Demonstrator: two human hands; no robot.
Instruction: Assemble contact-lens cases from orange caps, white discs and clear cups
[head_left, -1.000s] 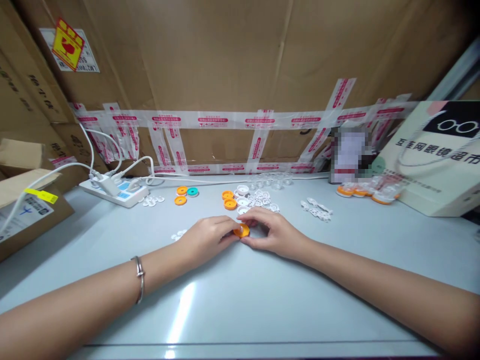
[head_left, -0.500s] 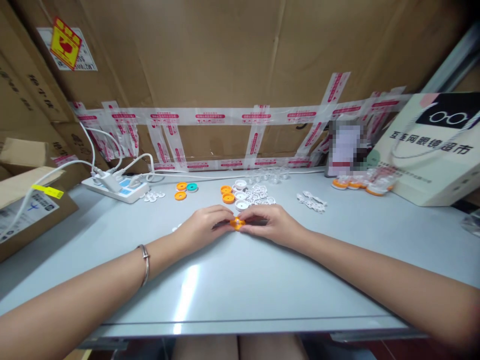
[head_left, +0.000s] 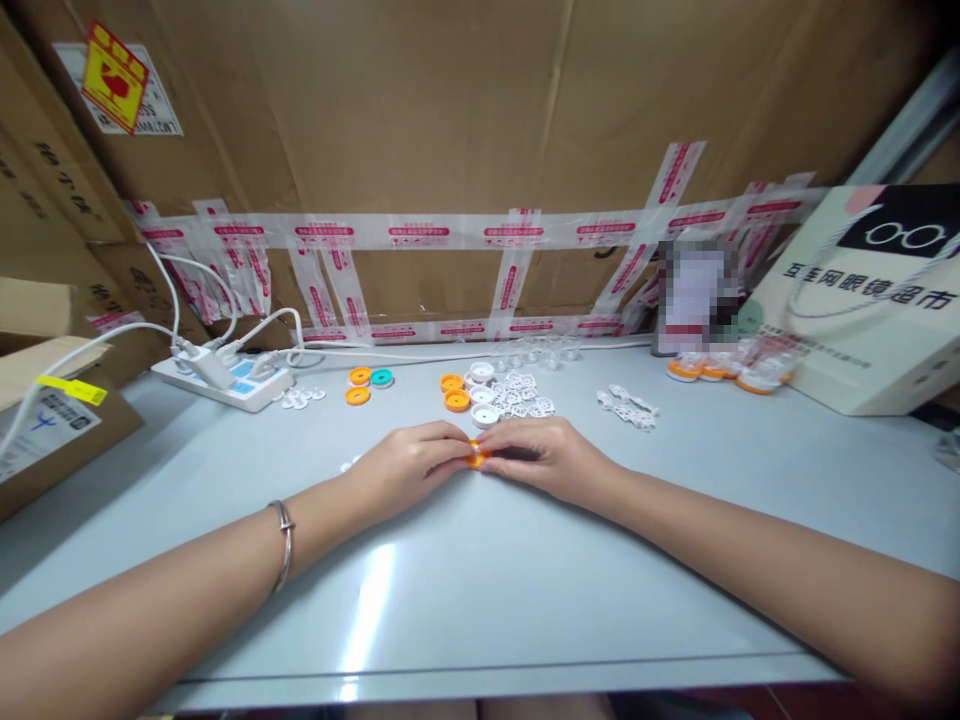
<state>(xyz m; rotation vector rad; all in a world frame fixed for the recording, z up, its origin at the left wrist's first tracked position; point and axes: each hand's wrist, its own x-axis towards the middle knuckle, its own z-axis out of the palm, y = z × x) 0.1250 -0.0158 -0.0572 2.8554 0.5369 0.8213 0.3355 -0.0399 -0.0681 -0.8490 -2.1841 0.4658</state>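
Observation:
Between my fingertips is a small round orange plastic part (head_left: 477, 460), with something pale at its centre; the fingers cover much of it. My left hand (head_left: 416, 460) pinches it from the left, and my right hand (head_left: 544, 450) grips its right side. Just beyond the hands lie orange round caps (head_left: 456, 400), white round caps (head_left: 484, 414) and a heap of white openwork plastic pieces (head_left: 525, 395). Farther left, two orange discs (head_left: 358, 396) lie beside a teal disc (head_left: 382, 378). Small white pieces (head_left: 346, 466) show partly behind my left wrist.
A white power strip (head_left: 225, 383) with plugs and cables sits at the back left, near an open carton (head_left: 67, 420). Clear domed parts (head_left: 536, 352) line the back. At right are white pieces (head_left: 628, 408), orange-based clear items (head_left: 754, 380), a phone-like object (head_left: 686, 300) and a paper bag (head_left: 862, 340).
Both hands still hold the orange part, which has turned slightly and is more covered by the fingers. The view has shifted a little.

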